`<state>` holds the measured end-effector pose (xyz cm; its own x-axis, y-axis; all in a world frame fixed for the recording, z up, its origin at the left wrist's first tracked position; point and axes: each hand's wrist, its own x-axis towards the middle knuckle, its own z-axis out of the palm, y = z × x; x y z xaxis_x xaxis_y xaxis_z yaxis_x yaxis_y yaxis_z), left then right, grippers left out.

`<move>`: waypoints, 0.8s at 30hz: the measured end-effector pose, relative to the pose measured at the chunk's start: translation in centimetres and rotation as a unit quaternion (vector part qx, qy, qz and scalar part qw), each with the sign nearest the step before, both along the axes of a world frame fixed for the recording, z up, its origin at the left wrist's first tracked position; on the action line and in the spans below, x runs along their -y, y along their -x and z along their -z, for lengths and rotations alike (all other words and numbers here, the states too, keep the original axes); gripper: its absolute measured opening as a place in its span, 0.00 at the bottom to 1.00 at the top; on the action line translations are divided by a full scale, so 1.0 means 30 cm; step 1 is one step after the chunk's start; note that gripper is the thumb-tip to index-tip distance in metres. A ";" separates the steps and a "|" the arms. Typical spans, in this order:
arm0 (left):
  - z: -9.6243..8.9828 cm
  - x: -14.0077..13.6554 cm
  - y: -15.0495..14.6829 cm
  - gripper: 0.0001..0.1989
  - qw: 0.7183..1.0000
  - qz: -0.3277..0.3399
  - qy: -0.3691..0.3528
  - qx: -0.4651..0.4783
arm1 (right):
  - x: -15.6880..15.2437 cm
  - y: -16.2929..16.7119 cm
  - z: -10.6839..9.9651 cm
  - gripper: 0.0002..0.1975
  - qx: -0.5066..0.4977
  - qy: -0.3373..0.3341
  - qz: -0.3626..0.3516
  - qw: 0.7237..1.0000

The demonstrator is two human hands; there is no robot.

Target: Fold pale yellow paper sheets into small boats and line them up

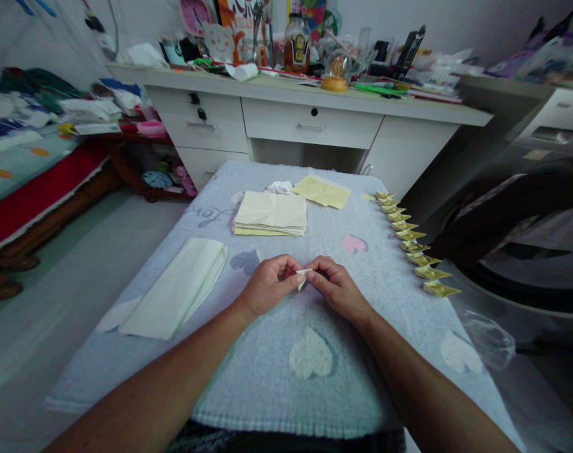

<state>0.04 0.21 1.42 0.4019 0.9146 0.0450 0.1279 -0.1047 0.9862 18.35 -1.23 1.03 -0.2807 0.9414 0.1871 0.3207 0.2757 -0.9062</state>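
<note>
Both my hands meet over the middle of the cloth-covered table, pinching one small piece of folded paper (pixel 302 277) between them. My left hand (pixel 273 283) grips its left side with thumb and fingers. On its right side, my right hand (pixel 336 286) does the same; parts of the paper are hidden by the fingertips. Beyond them lies a stack of creased cream paper sheets (pixel 270 212). Along the table's right edge runs a row of several folded yellow paper boats (pixel 414 246). To the left rests a large folded pale sheet (pixel 177 288).
Yellow sheets (pixel 321 191) and a crumpled white wad (pixel 279 187) lie at the table's far side. A white desk (pixel 314 123) with a cluttered top stands behind it. At right is a washing machine (pixel 517 239); at left, a bed (pixel 41 182).
</note>
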 end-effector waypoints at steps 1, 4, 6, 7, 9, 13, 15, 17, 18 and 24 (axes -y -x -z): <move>0.000 -0.002 0.001 0.10 0.999 -0.001 0.024 0.031 | 0.001 0.000 0.000 0.09 -0.006 0.003 -0.001 1.000; 0.004 -0.005 0.001 0.11 0.993 -0.017 0.069 0.096 | 0.006 0.001 -0.006 0.08 0.004 -0.010 -0.020 1.000; 0.009 -0.006 0.001 0.10 0.990 -0.028 0.078 0.111 | 0.009 0.003 -0.012 0.09 0.019 -0.020 -0.032 0.999; 0.012 -0.006 0.001 0.10 0.990 -0.033 0.077 0.110 | 0.010 0.004 -0.015 0.10 0.025 -0.021 -0.034 0.999; 0.019 -0.007 0.000 0.09 0.992 -0.038 0.067 0.101 | 0.011 0.009 -0.018 0.11 0.032 -0.024 -0.033 0.999; 0.030 -0.004 -0.006 0.09 0.995 -0.040 0.042 0.079 | 0.010 0.020 -0.014 0.13 0.047 -0.033 -0.032 0.998; 0.033 -0.001 -0.012 0.09 0.996 -0.043 0.035 0.074 | 0.008 0.024 -0.009 0.14 0.054 -0.033 -0.029 0.998; 0.036 0.001 -0.017 0.10 0.996 -0.045 0.029 0.067 | 0.007 0.026 -0.006 0.13 0.061 -0.029 -0.023 0.997; 0.037 0.001 -0.018 0.10 0.997 -0.045 0.025 0.063 | 0.007 0.026 -0.005 0.12 0.064 -0.027 -0.022 0.997; 0.019 0.002 -0.015 0.12 0.999 -0.046 -0.003 0.019 | 0.009 0.025 -0.009 0.12 0.069 -0.023 -0.032 0.997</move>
<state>0.50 0.15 0.84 0.3138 0.9473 0.0637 0.0996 -0.0995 0.9900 17.58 -1.50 1.31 -0.3657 0.9121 0.1855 0.4210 0.3399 -0.8410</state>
